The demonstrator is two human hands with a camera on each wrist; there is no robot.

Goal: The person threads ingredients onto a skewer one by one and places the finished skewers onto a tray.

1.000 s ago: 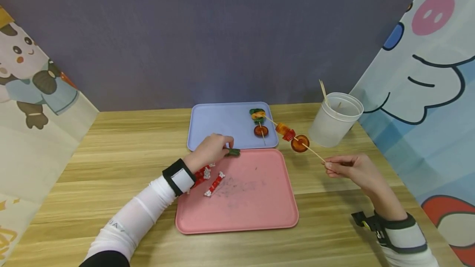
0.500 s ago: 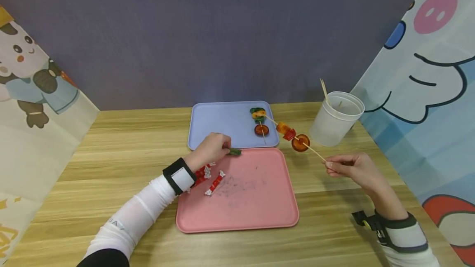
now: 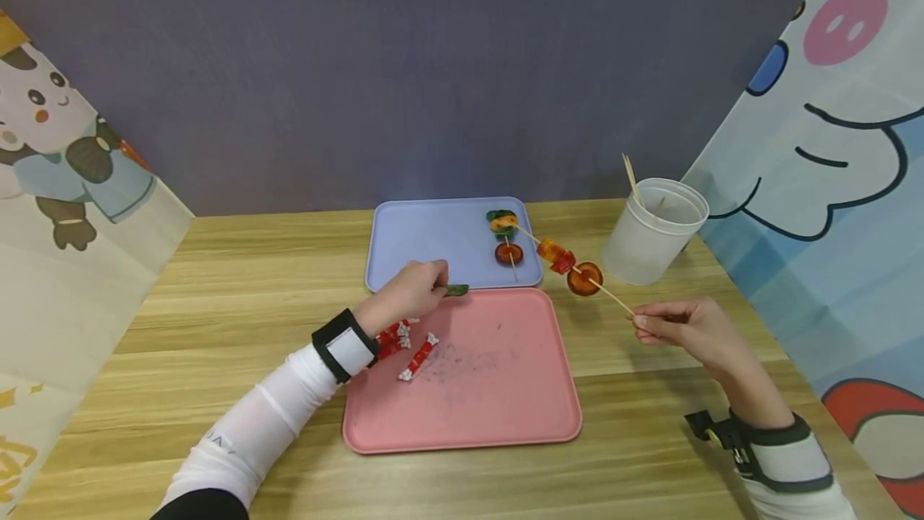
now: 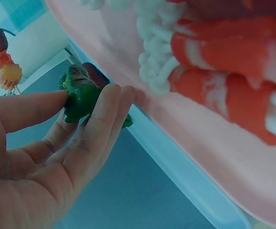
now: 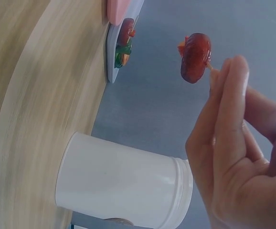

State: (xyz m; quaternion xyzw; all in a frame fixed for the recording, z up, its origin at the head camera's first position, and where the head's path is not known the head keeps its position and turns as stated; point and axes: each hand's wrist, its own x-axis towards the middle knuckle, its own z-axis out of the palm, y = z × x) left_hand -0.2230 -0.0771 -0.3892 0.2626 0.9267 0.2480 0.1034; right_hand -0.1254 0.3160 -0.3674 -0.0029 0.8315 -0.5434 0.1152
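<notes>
Pink tray: it's the anchor of the scene, a bare smudged patch in its middle (image 3: 469, 392).
Left hand: over the tray's far edge (image 3: 415, 291), thumb and fingers pinching a green piece (image 3: 456, 290).
Right hand: out to the tray's right (image 3: 686, 329), fingertips gripping the bare end of a skewer (image 3: 575, 269), which slants up past the tray's far right corner.
On the stick: round brown slice (image 3: 585, 279), red piece (image 3: 563, 262), orange piece (image 3: 550, 249).
Blue tray: directly beyond the pink one (image 3: 433, 231), a loaded skewer (image 3: 508, 253) lying at its right end.
White cup: beyond and right of the pink tray (image 3: 642, 243), thin sticks (image 3: 630, 179) poking out, close behind the brown slice.
Red wrapped pieces: left part of the pink tray (image 3: 419, 357), crowding the left wrist.
Hard to see: that wrist covers some wrapped pieces; fingers mask part of the green piece; the held skewer's tip gets lost against the loaded one.
</notes>
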